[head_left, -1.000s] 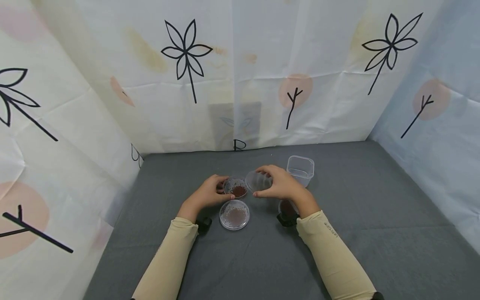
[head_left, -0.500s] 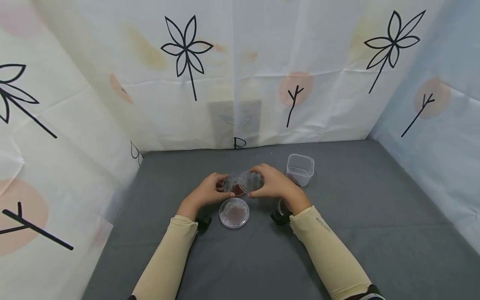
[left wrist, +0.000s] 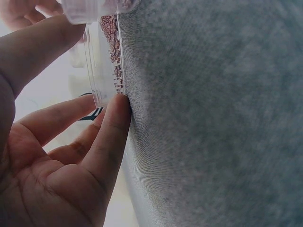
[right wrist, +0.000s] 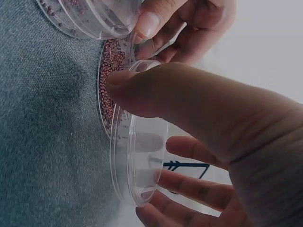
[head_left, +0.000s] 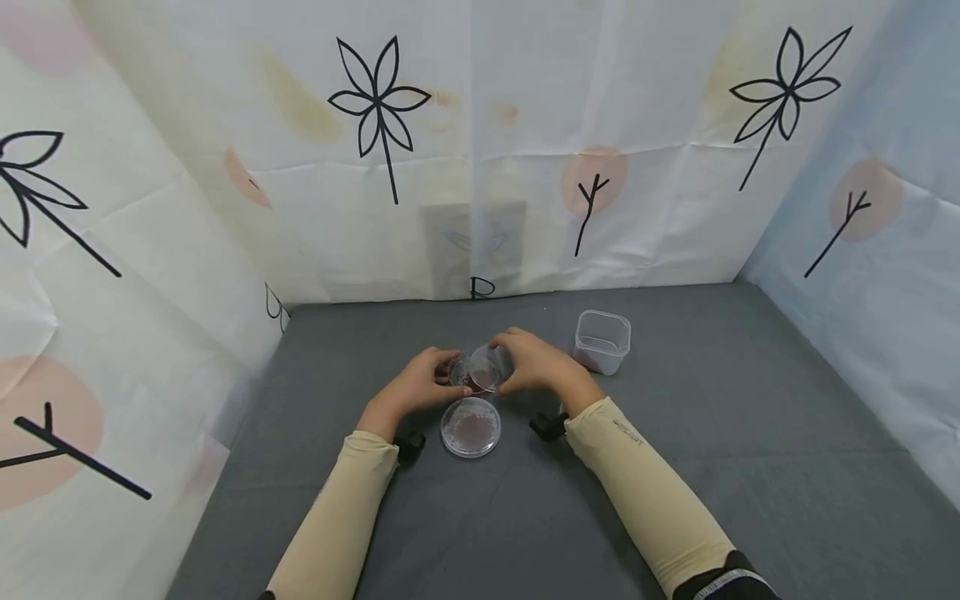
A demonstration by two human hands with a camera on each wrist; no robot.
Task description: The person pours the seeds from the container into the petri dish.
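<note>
My left hand (head_left: 412, 387) holds a clear petri dish (head_left: 459, 373) at its left edge, thumb in front and fingers behind. Small reddish-brown grains (left wrist: 110, 35) lie in it, heaped toward one side in the left wrist view. With my right hand (head_left: 538, 367) I grip a clear round lid (right wrist: 124, 175) by its rim, thumb on one side and fingers on the other. Tilted, the lid overlaps the right part of the dish in the head view. Just in front sits another petri dish (head_left: 471, 427), with similar grains showing through its clear plastic.
A clear square plastic tub (head_left: 603, 342) stands behind and right of my right hand. Grey cloth (head_left: 480, 517) covers the table. Patterned white curtains (head_left: 637, 208) close off the back and sides. My right wrist hides most of a further dish.
My right hand has moved left with the lid, which now overlaps the dish in the left hand. The left hand, front dish and tub have stayed nearly where they were.
</note>
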